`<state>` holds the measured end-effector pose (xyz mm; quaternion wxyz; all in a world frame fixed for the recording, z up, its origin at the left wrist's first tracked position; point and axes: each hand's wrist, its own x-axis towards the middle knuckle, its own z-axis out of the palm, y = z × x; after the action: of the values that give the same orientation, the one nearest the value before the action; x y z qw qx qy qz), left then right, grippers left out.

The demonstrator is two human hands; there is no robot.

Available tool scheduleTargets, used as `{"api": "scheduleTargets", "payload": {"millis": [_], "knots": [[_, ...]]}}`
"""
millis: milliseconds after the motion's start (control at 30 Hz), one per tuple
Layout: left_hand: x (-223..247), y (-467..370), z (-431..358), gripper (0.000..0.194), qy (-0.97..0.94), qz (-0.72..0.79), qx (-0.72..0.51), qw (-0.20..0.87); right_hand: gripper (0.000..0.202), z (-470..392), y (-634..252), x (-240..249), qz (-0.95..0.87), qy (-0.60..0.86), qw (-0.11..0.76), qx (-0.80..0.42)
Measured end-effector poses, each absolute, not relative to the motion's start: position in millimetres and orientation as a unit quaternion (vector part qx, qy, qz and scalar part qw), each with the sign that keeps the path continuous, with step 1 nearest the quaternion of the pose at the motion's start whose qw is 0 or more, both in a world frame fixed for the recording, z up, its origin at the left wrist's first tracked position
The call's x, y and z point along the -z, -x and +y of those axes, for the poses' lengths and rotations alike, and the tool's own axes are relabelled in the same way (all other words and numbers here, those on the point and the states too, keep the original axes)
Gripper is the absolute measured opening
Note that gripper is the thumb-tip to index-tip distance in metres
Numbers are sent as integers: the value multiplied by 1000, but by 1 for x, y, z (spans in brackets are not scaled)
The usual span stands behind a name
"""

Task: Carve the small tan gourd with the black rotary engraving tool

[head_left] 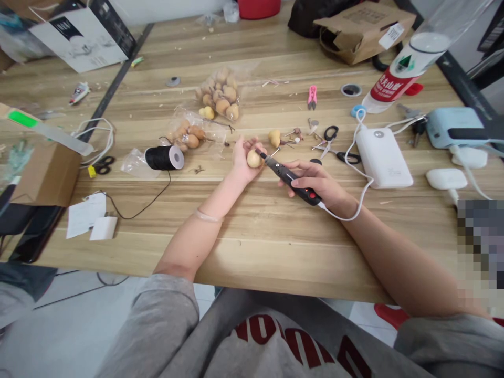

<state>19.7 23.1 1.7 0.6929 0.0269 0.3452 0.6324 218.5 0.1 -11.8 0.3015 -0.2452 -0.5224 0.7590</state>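
Note:
In my left hand point(244, 163) rests a small, round, pale-tan gourd point(254, 159), with the fingers curled about it. My right hand point(317, 184) grips a black rotary tool point(293, 181) with a red button and a small glowing light. The tool's tip meets the gourd's upper right side; whether it spins cannot be seen. A white cable runs from its rear end to a white power bank point(384, 157). Just beyond the hands lie a yellowish gourd point(274, 138) and several small rotary bits point(295, 137).
Bagged gourds point(220, 94) and a second bag point(191, 135) lie beyond my left hand. A black thread spool point(164, 157) is to the left. Scissors point(328, 142), pink snips point(312, 97) and a large bottle point(394, 79) stand or lie right. A cardboard box point(47, 173) sits far left.

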Motion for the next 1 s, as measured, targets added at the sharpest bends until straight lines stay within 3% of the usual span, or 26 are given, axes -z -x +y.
{"api": "scheduleTargets", "payload": {"millis": [1000], "knots": [[-3,-15,20,52,-20,308,-614,726,37,-1,-217,6,-541,239,286,-754]]}}
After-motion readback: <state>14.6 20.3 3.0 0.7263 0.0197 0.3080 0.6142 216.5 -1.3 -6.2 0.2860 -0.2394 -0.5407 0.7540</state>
